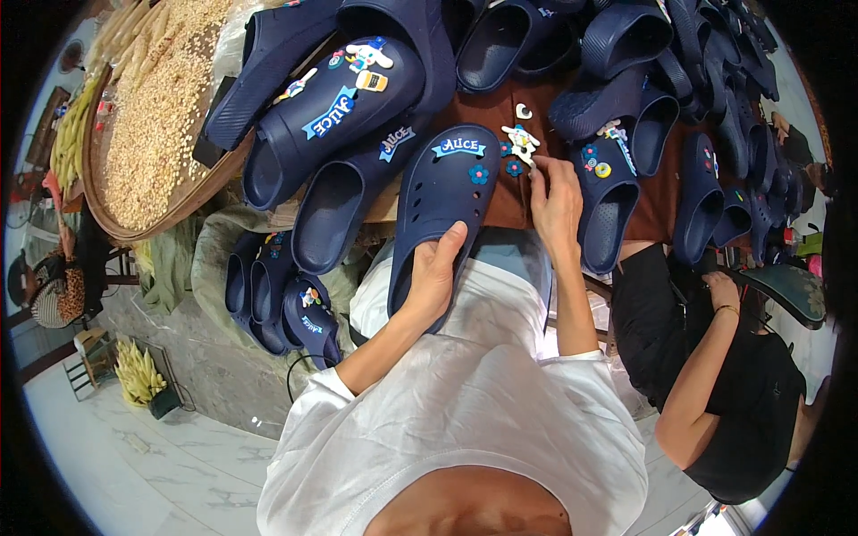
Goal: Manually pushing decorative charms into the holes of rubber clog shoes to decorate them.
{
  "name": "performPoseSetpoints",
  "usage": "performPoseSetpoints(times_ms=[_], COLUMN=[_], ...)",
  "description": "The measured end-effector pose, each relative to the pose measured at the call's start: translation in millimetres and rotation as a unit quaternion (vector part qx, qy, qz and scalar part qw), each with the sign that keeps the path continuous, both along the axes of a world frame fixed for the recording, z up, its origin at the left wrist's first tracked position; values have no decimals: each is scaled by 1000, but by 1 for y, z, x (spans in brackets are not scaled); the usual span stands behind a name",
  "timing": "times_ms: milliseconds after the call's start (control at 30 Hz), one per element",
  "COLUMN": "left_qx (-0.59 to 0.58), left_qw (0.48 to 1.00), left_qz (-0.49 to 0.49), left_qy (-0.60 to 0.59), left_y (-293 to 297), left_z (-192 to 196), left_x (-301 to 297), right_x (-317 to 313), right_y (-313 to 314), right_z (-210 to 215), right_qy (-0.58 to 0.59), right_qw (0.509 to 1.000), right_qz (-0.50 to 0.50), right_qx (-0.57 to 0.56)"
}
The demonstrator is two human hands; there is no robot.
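My left hand (431, 272) grips a navy foam clog (440, 183) by its open heel end, thumb on top. The clog carries a light-blue lettered banner charm and a blue flower charm (479, 173); several of its holes are bare. My right hand (559, 207) is beside the toe, fingers closed at the lower edge of a white cartoon-figure charm (521, 141) over the brown tabletop (500, 100). Small blue flower charms (514, 167) lie next to that figure, and a small white charm (524, 112) lies beyond it.
Navy clogs (326, 214) are piled left, ahead and right, some decorated. A round tray of pale kernels (147, 170) stands at the far left. More clogs (308, 313) rest lower left. A person in black (742, 402) sits close on my right, near a green fan-shaped object (786, 293).
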State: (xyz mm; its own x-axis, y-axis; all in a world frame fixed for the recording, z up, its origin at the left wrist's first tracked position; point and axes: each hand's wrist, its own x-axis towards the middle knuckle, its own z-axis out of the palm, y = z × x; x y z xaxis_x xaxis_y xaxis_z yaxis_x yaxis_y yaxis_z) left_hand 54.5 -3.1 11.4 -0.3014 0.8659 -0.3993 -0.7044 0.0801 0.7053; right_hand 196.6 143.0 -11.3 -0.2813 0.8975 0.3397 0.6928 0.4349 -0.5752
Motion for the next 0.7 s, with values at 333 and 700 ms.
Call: performPoseSetpoints(times_ms=[333,700], left_qx=[0,-3], left_qw=[1000,1000], left_qz=[3,23], left_qy=[9,4], left_y=[-1,-1], left_z=[4,5], left_x=[6,7], right_x=[-22,-19], right_y=[41,25], right_z=[-12,5], right_qy=[-57,80], right_qw=[997,997], right_qz=[20,7], right_qx=[43,-9])
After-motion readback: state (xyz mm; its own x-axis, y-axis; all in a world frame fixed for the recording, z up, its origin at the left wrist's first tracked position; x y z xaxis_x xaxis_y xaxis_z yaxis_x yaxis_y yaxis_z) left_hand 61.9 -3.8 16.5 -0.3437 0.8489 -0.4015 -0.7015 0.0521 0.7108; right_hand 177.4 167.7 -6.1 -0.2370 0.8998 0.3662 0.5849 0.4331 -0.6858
